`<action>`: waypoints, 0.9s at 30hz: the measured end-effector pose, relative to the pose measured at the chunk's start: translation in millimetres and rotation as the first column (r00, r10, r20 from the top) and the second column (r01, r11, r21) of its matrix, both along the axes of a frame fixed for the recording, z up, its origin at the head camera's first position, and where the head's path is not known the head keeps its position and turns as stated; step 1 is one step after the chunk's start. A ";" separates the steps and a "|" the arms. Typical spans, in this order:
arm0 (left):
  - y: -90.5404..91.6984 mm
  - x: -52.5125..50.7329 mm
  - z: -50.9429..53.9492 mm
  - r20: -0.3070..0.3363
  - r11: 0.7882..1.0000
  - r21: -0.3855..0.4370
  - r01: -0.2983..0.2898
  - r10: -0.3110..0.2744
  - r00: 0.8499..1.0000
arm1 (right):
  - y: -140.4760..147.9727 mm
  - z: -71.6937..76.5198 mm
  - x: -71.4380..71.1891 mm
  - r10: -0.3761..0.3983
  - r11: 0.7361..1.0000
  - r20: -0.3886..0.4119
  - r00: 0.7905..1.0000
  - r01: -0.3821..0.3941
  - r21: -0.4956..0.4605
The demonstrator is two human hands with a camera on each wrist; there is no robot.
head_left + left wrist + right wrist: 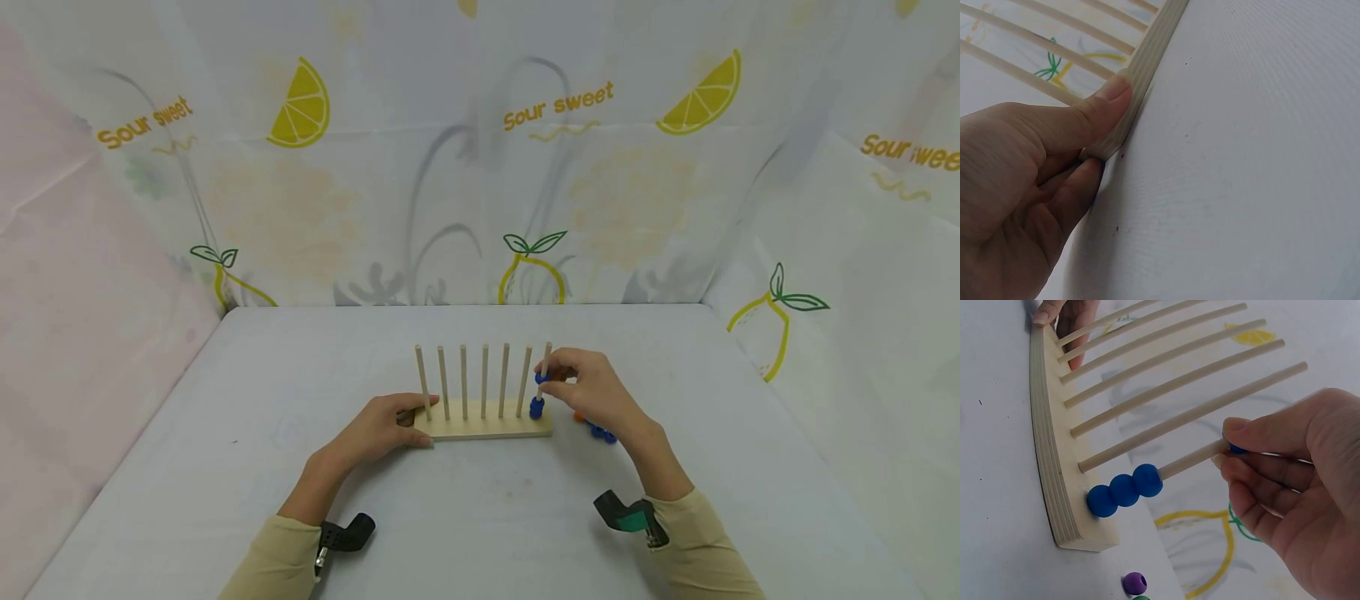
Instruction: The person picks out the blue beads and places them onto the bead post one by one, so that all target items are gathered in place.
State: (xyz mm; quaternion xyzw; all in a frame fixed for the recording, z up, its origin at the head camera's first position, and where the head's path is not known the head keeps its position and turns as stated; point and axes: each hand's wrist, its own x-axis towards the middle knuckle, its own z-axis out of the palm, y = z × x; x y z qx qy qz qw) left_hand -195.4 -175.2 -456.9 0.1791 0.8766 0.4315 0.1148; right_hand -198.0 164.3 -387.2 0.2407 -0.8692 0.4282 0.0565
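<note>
At the rightmost peg (1194, 460) of the wooden rack (483, 427), a small blue bead (1237, 449) is pinched between thumb and fingertips of the right hand (592, 388); in the head view the peg tip pokes out above it, so I read it as threaded around the peg partway up, though from the right wrist the fingers hide that tip. Three stacked blue beads (1124, 490) sit touching at the foot of the same peg. The left hand (385, 429) pinches the rack's left end, thumb on the front edge, fingers round the back, base flat on the tabletop (465, 517). Handling, quick: beads look hard, smooth, very light, a bit slippery, likely to roll if dropped, hardly fragile; material I can't confirm. I'd take one across its sides, light pressure, pads clear of the hole so the peg can pass. Base looks like layered wood, stiff, fairly light, might skid if a bead binds, so I'd grip it low at one end, as here. The other pegs (464, 379) look rigid but thin; I'd avoid pulling on them, sideways load could loosen one. Loose near the rack's right end: an orange bead (579, 416), loose blue beads (597, 432), plus a purple bead (1135, 584) and a partly cropped green bead (1140, 598) from the right wrist; same light pinch should suit
</note>
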 end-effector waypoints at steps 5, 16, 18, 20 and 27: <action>0.1 -0.3 -0.3 0.002 1.000 -0.002 0.005 -0.005 1.000 | -0.3 -2.7 -0.6 0.003 1.000 0.015 1.000 -0.003 0.010; -1.0 -0.9 -1.3 -0.005 1.000 -0.004 0.009 -0.009 1.000 | -1.7 -6.5 -2.6 0.022 0.997 0.072 0.997 -0.028 0.077; -1.0 -0.5 -1.1 0.003 1.000 0.007 0.009 -0.009 1.000 | -2.3 -6.8 -2.3 0.018 0.995 0.086 0.996 -0.026 0.093; -1.0 -0.4 -0.9 0.007 1.000 0.014 0.008 -0.008 1.000 | -2.8 -7.9 -2.7 0.015 0.994 0.101 0.995 -0.026 0.109; -0.9 -0.9 -0.7 0.011 1.000 0.019 0.013 -0.013 1.000 | -3.6 -12.4 -4.2 0.026 0.991 0.135 0.991 -0.043 0.127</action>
